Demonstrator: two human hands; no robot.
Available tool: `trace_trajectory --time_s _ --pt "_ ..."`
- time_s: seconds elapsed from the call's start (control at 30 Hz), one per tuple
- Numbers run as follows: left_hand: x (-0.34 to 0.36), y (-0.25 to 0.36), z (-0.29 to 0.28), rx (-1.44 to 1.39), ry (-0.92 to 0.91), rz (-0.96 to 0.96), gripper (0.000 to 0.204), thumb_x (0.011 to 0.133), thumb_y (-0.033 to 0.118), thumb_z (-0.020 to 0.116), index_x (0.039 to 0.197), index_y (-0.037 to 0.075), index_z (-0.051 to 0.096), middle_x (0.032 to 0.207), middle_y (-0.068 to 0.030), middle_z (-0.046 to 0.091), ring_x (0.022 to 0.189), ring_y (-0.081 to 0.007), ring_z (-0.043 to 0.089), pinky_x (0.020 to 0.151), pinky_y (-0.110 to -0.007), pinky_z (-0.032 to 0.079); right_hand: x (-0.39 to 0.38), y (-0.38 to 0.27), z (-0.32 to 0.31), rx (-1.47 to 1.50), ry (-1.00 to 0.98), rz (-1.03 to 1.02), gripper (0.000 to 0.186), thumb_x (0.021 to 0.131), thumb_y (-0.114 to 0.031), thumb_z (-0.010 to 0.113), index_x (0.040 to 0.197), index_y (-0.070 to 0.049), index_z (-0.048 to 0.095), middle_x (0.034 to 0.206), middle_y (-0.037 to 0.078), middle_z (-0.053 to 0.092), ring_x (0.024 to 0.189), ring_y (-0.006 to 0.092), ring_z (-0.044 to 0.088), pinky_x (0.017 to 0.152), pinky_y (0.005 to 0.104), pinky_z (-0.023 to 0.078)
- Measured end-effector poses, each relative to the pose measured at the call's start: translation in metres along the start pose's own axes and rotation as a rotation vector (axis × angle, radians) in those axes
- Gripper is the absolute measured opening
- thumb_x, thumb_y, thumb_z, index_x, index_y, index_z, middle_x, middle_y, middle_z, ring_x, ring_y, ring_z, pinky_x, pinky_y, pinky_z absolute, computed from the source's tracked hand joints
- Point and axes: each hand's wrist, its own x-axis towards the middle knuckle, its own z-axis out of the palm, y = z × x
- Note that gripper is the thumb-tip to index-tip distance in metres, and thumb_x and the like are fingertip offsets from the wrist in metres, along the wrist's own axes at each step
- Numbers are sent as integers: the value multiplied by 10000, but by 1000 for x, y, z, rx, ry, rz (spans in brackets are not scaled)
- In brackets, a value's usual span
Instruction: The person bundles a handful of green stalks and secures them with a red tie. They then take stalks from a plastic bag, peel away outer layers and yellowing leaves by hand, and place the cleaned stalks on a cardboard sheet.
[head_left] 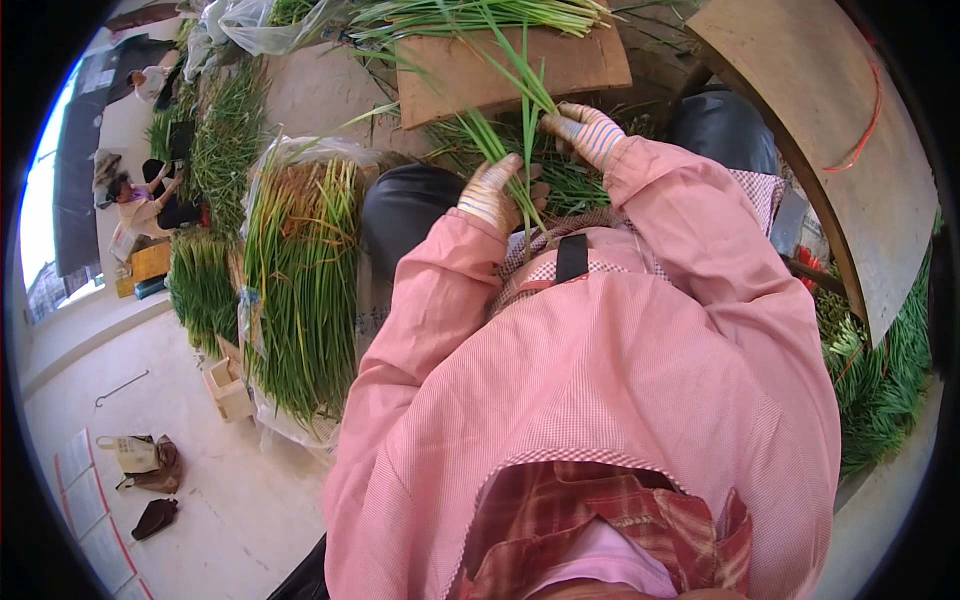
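Note:
My left hand (495,190), in a striped glove, is closed on long green leaf stalks (481,135) that slant up to the left, their pale ends hanging toward my lap. My right hand (578,132), gloved alike, is pinched on more green leaves (525,72) reaching up over the wooden board (500,90) in front of me. A pile of leaves (470,20) lies along that board's far side. Loose greens (590,186) are spread beneath my hands, between my dark-covered knees.
A large bundle of greens (300,280) lies on plastic at my left; a curved board (800,100) stands at my right. Two other people (138,210) (150,82) are among greens at the far left. A wooden box (228,390) and bags (150,465) are on the floor.

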Motion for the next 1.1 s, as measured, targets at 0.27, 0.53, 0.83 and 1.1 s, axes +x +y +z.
trace_trajectory --time_s 0.27,0.53,0.83,1.1 --pt "-37 48 -6 -204 -241 295 233 787 332 584 835 105 570 469 78 276 335 -68 239 361 -254 188 16 3 -18 -95 168 -4 227 823 -224 541 979 -67 591 715 -22 573 530 68 437 510 234 382" --pt "-24 74 -10 16 88 349 191 704 255 692 749 149 540 534 48 398 388 -72 301 390 -222 227 -11 -2 1 25 -167 -74 283 873 -339 434 855 -101 585 550 -39 490 423 32 373 367 177 249" --pt "17 38 31 446 86 175 187 716 237 686 811 94 611 546 -7 491 350 -68 355 336 -196 263 -11 8 8 40 -195 -125 137 811 -206 574 867 -82 580 642 -45 509 512 45 426 458 190 342" --pt "10 34 29 456 216 265 200 774 262 627 844 75 614 525 -46 508 343 -87 359 321 -210 253 -1 12 15 174 -137 5 138 798 -192 587 864 -71 590 687 -22 549 550 59 473 487 198 378"
